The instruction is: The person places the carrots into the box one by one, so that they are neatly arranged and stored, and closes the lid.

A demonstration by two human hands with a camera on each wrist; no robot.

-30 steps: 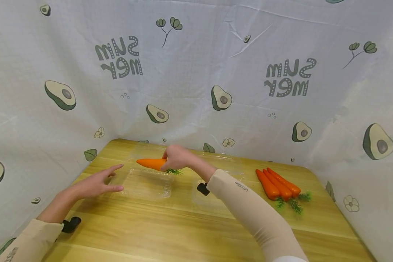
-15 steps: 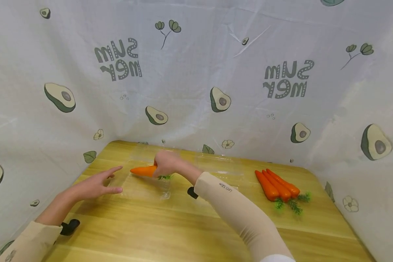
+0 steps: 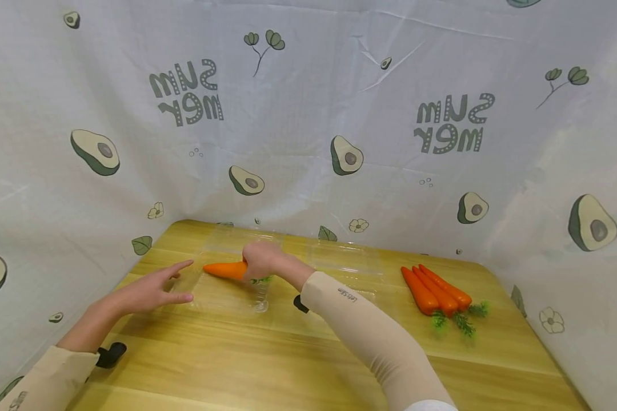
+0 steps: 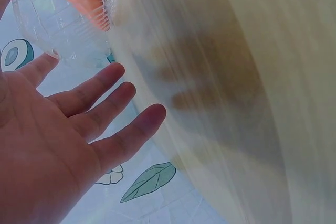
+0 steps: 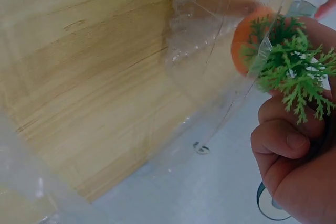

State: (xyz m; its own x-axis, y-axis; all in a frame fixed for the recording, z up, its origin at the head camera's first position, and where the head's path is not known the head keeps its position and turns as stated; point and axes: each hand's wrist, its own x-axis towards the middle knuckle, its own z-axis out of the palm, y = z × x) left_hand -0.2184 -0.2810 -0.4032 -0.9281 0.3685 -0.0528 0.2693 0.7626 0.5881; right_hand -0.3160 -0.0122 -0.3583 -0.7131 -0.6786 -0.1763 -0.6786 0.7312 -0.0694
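Note:
In the head view, an orange carrot (image 3: 225,270) with a green leafy top (image 5: 294,56) lies sideways in the left clear plastic box (image 3: 226,301). My right hand (image 3: 261,260) grips it near its leafy end, its tip pointing left. Seen from the right wrist, the leaves overlap the box's clear wall, and some of my fingers are curled below them. My left hand (image 3: 151,289) is beside the box's left side with fingers spread, holding nothing. The left wrist view shows its palm and straight fingers (image 4: 113,140), with the carrot tip inside the box beyond them.
A second clear box (image 3: 344,257) stands to the right, partly behind my right forearm. Further right, several carrots (image 3: 434,291) with green tops lie side by side on the wooden table (image 3: 226,365). A printed white curtain (image 3: 298,103) surrounds the table's back and sides.
My right hand has moved left and down with the carrot, from above the left box into it. Over the last half second it has hardly moved. The left hand stays in place.

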